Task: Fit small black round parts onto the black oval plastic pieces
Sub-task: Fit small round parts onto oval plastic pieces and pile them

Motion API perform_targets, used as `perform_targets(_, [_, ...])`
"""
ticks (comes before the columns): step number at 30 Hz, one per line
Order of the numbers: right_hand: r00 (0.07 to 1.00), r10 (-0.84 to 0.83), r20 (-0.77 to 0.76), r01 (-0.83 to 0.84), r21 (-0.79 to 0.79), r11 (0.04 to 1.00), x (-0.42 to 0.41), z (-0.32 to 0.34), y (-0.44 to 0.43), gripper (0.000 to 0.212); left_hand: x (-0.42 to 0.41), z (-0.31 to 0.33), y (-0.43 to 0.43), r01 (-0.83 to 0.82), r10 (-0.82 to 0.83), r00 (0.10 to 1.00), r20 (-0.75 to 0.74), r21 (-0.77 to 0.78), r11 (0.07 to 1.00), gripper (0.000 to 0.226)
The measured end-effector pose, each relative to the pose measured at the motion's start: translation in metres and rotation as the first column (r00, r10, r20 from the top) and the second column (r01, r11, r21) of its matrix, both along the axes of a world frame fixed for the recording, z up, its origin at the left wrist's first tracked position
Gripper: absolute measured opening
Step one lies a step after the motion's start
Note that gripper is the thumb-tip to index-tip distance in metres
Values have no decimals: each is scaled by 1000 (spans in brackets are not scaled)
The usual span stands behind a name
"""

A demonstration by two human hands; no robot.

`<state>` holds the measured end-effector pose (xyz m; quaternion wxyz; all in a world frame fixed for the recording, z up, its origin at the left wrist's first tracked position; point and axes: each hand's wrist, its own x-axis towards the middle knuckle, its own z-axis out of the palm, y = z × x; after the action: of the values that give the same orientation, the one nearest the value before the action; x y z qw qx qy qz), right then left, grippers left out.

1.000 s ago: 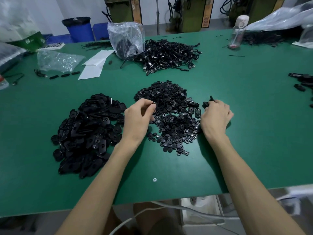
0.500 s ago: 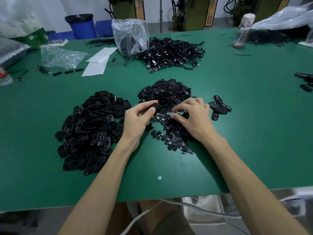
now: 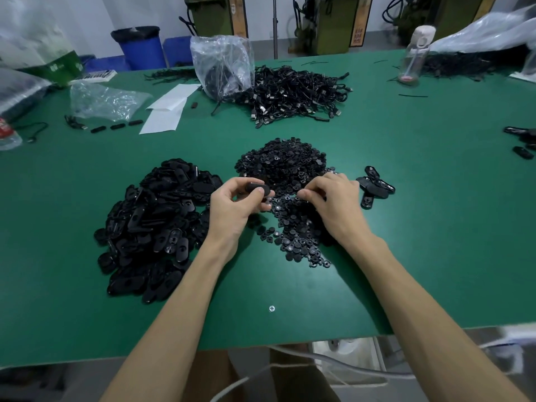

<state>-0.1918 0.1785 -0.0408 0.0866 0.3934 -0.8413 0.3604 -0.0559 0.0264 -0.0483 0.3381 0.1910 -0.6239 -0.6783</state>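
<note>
Oval piece [image 3: 256,187]: held just above the near-left edge of the round parts, between the two heaps.
Left hand [image 3: 235,207]: thumb and fingers clamped on the oval piece.
Right hand [image 3: 333,204]: fingertips bent close together over the round parts; I cannot tell if they pinch one.
Round parts [image 3: 282,161]: a heap mid-table, under and beyond both hands.
Oval pile [image 3: 156,224]: a large heap left of the left hand.
Set-aside ovals [image 3: 375,187]: a few just right of the right hand, probably the finished ones.
Progress: judged early, since both heaps are large and the next fitting is not yet made.
Table [image 3: 420,227]: green top.
Far side: cable heap [image 3: 293,94], plastic bag [image 3: 222,65], paper [image 3: 168,108], bottle [image 3: 414,53].
Room: blue bin [image 3: 136,44] and green machines behind.
</note>
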Motion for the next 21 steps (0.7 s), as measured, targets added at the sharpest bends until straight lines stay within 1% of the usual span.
perform_targets(3, [1000, -14, 9, 15, -65, 998, 2, 1, 0, 24, 0, 0, -1, -8, 10, 999, 31, -39, 999, 14])
perform_targets(6, [998, -26, 63, 35, -148, 988, 3, 2, 1, 26, -1, -2, -1, 4, -1, 999, 51, -70, 998, 19])
perform_targets(9, [996, -11, 94, 31, -213, 976, 4, 3, 1, 23, -1, -3, -1, -5, 10, 998, 60, -85, 996, 21])
perform_targets(14, [960, 83, 267, 16, -348, 937, 15, 3, -5, 17, -1, -3, -1, -28, 39, 996, 82, -127, 991, 22])
perform_targets(17, [906, 197, 376, -20, -425, 905, 19, 6, -9, 16, 0, -2, 0, -22, 36, 996, 86, -154, 988, 20])
perform_targets(21, [781, 359, 512, -61, -509, 859, 24, 6, -13, 18, 0, -2, 2, 4, 8, 998, 66, -183, 983, 15])
